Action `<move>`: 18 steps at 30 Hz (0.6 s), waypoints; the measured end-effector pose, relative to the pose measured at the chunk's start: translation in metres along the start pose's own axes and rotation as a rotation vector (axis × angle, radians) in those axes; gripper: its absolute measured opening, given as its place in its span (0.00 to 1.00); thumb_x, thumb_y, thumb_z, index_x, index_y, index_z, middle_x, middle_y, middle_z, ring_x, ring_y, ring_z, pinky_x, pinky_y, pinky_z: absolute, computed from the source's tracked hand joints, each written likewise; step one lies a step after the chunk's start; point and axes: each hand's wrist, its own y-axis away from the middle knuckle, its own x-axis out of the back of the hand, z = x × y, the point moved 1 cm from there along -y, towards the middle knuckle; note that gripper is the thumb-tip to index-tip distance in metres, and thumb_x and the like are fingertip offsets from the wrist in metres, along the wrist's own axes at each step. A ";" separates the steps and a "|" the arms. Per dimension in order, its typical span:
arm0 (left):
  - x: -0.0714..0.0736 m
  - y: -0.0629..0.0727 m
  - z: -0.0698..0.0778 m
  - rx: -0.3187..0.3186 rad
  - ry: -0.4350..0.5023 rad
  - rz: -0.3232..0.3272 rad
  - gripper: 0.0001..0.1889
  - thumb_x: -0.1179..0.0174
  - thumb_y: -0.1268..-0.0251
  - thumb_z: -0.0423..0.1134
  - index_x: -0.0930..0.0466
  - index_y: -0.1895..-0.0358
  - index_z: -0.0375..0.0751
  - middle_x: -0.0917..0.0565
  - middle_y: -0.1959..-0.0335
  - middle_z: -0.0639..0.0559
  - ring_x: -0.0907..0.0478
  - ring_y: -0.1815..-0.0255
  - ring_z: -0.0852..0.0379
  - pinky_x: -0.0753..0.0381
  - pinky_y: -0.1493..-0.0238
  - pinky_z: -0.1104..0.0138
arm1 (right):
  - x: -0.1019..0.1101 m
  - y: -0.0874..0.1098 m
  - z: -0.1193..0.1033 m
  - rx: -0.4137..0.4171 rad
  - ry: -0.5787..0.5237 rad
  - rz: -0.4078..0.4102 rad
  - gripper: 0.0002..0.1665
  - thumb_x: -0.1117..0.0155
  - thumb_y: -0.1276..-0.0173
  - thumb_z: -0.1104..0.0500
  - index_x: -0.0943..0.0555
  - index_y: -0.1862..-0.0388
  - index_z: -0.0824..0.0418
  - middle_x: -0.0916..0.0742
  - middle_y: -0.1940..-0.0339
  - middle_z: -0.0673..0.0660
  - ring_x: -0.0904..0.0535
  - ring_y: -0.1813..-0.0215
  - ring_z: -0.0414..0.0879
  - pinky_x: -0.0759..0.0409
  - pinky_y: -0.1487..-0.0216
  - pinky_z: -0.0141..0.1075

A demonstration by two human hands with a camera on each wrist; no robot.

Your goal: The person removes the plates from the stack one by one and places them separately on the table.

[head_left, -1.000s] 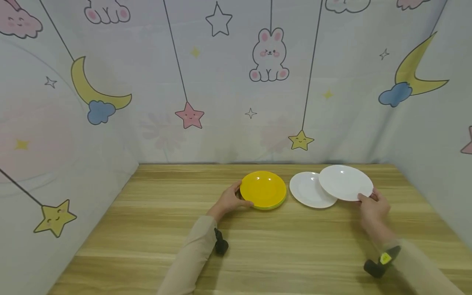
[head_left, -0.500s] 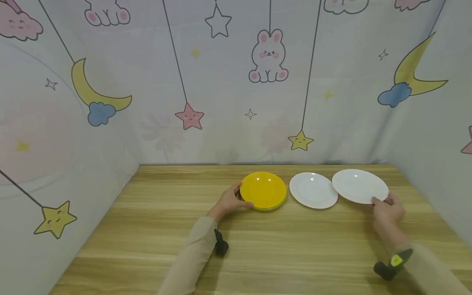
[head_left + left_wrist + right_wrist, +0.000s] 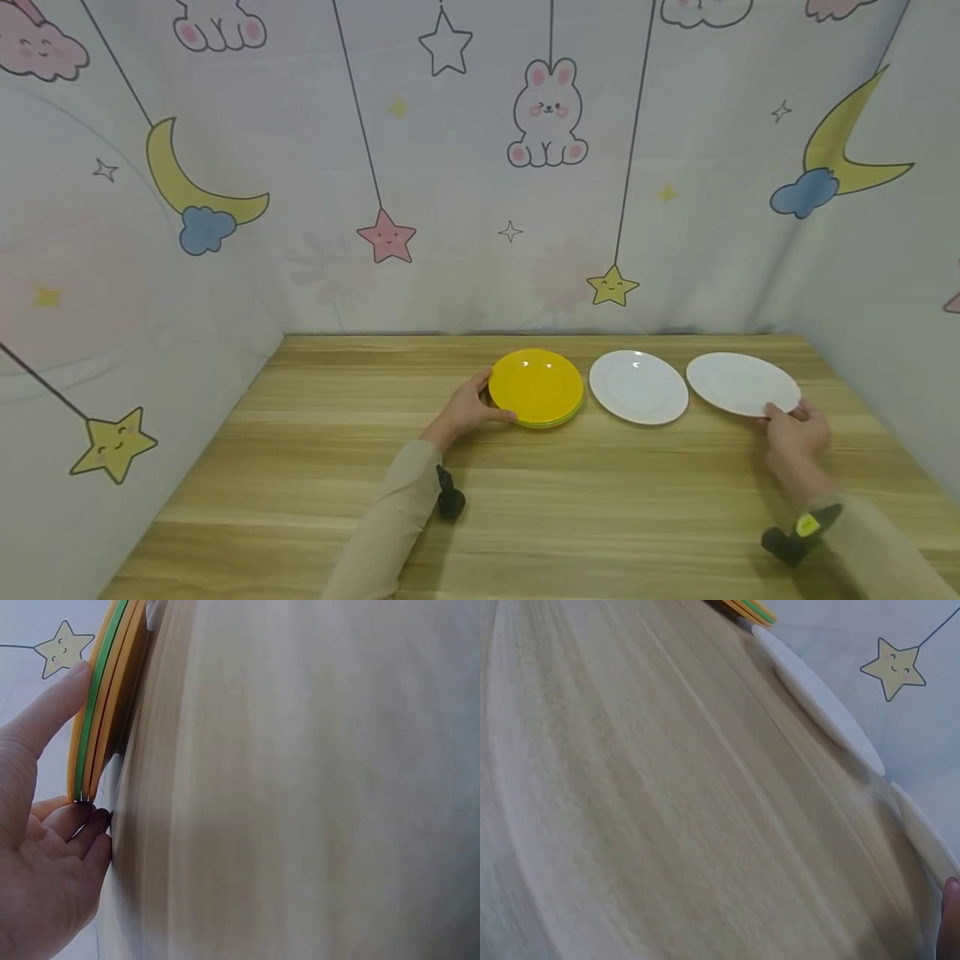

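A stack of plates (image 3: 535, 385), yellow on top with a green one showing in the left wrist view, is on the table at the back. My left hand (image 3: 467, 412) grips its left side. The thumb lies on the stack's edge (image 3: 97, 697), the other fingers bent around the rim. To the right of the stack a white plate (image 3: 637, 387) lies flat. Further right, my right hand (image 3: 797, 433) pinches the near right rim of a second white plate (image 3: 742, 383). Only a fingertip (image 3: 950, 900) of that hand shows in the right wrist view.
The wood-grain table (image 3: 570, 508) meets a printed fabric backdrop (image 3: 465, 283) behind the plates. Fabric also hangs along the left and right sides. A dark wrist camera (image 3: 450, 498) is strapped to the left sleeve, and another (image 3: 791, 542) to the right.
The second white plate has moved right and down in my right hand, off its overlap with the other white plate. My left hand and the stack stay where they were.
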 end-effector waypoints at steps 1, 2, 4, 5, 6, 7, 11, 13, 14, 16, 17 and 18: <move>0.000 0.000 0.000 0.001 -0.001 0.000 0.50 0.28 0.59 0.47 0.45 0.32 0.36 0.39 0.33 0.44 0.45 0.31 0.49 0.47 0.31 0.57 | 0.001 -0.001 0.000 -0.007 -0.003 0.004 0.40 0.48 0.42 0.74 0.46 0.30 0.65 0.31 0.63 0.48 0.30 0.84 0.29 0.24 0.78 0.19; 0.000 0.000 0.000 0.004 -0.002 0.000 0.50 0.28 0.59 0.47 0.45 0.32 0.36 0.39 0.33 0.44 0.45 0.31 0.49 0.47 0.31 0.57 | 0.001 -0.002 0.001 -0.010 0.002 0.003 0.39 0.48 0.42 0.74 0.46 0.30 0.65 0.31 0.63 0.48 0.30 0.84 0.29 0.24 0.78 0.19; 0.000 0.000 0.001 0.009 -0.003 -0.002 0.50 0.28 0.59 0.47 0.46 0.32 0.37 0.39 0.32 0.44 0.45 0.31 0.50 0.47 0.31 0.58 | 0.003 -0.003 0.001 -0.007 0.026 -0.007 0.39 0.48 0.41 0.73 0.47 0.30 0.65 0.30 0.62 0.48 0.29 0.84 0.28 0.24 0.77 0.19; 0.000 0.000 0.001 0.009 -0.004 -0.003 0.50 0.28 0.59 0.47 0.46 0.32 0.37 0.39 0.32 0.44 0.45 0.31 0.50 0.47 0.31 0.58 | 0.004 -0.004 0.002 -0.006 0.038 -0.016 0.40 0.48 0.41 0.73 0.47 0.30 0.66 0.30 0.62 0.48 0.29 0.84 0.28 0.23 0.77 0.19; 0.000 0.000 0.001 0.006 -0.004 -0.004 0.50 0.28 0.59 0.47 0.46 0.32 0.36 0.40 0.32 0.44 0.45 0.31 0.50 0.47 0.31 0.58 | 0.004 -0.006 0.002 -0.004 0.055 -0.028 0.40 0.48 0.40 0.73 0.49 0.30 0.66 0.31 0.62 0.48 0.29 0.83 0.28 0.23 0.76 0.19; 0.000 0.000 0.001 0.008 -0.005 -0.005 0.50 0.28 0.59 0.47 0.46 0.32 0.37 0.40 0.32 0.44 0.45 0.31 0.50 0.46 0.31 0.58 | 0.005 -0.007 0.002 0.002 0.075 -0.043 0.40 0.48 0.40 0.73 0.49 0.30 0.67 0.30 0.61 0.48 0.29 0.83 0.27 0.23 0.75 0.19; -0.001 -0.001 0.001 0.006 -0.011 -0.008 0.51 0.28 0.59 0.48 0.47 0.31 0.36 0.40 0.32 0.44 0.46 0.31 0.50 0.46 0.31 0.59 | 0.008 -0.012 0.003 0.034 0.174 -0.100 0.40 0.48 0.39 0.72 0.53 0.30 0.70 0.30 0.60 0.51 0.29 0.82 0.27 0.22 0.72 0.20; -0.001 -0.001 0.000 0.012 -0.012 -0.007 0.51 0.28 0.60 0.48 0.47 0.31 0.37 0.40 0.32 0.45 0.46 0.31 0.51 0.47 0.31 0.59 | 0.009 -0.015 0.003 0.050 0.240 -0.122 0.40 0.48 0.38 0.71 0.54 0.30 0.70 0.30 0.58 0.54 0.29 0.83 0.27 0.21 0.73 0.21; -0.001 -0.001 -0.001 0.009 -0.012 -0.006 0.51 0.28 0.59 0.48 0.47 0.31 0.37 0.40 0.32 0.45 0.46 0.31 0.51 0.46 0.31 0.59 | 0.010 -0.016 0.003 0.061 0.278 -0.134 0.40 0.48 0.38 0.70 0.54 0.30 0.71 0.29 0.57 0.58 0.29 0.83 0.27 0.21 0.74 0.22; -0.001 -0.002 -0.002 0.010 -0.012 -0.004 0.51 0.28 0.60 0.48 0.46 0.31 0.37 0.40 0.32 0.45 0.46 0.31 0.51 0.46 0.31 0.59 | 0.011 -0.018 0.003 0.091 0.353 -0.159 0.40 0.48 0.37 0.69 0.54 0.31 0.73 0.29 0.51 0.65 0.29 0.84 0.27 0.21 0.77 0.23; -0.001 -0.002 -0.002 0.010 -0.012 -0.002 0.50 0.28 0.60 0.48 0.46 0.31 0.38 0.40 0.32 0.46 0.46 0.31 0.51 0.46 0.31 0.59 | 0.011 -0.018 0.003 0.105 0.395 -0.170 0.39 0.48 0.37 0.68 0.54 0.31 0.74 0.30 0.49 0.68 0.29 0.84 0.27 0.21 0.78 0.24; -0.001 -0.002 -0.003 0.011 -0.013 -0.001 0.50 0.28 0.60 0.48 0.45 0.32 0.38 0.39 0.32 0.46 0.45 0.31 0.52 0.46 0.31 0.59 | 0.012 -0.019 0.003 0.121 0.433 -0.178 0.39 0.48 0.37 0.67 0.53 0.32 0.75 0.31 0.47 0.71 0.30 0.85 0.27 0.22 0.80 0.24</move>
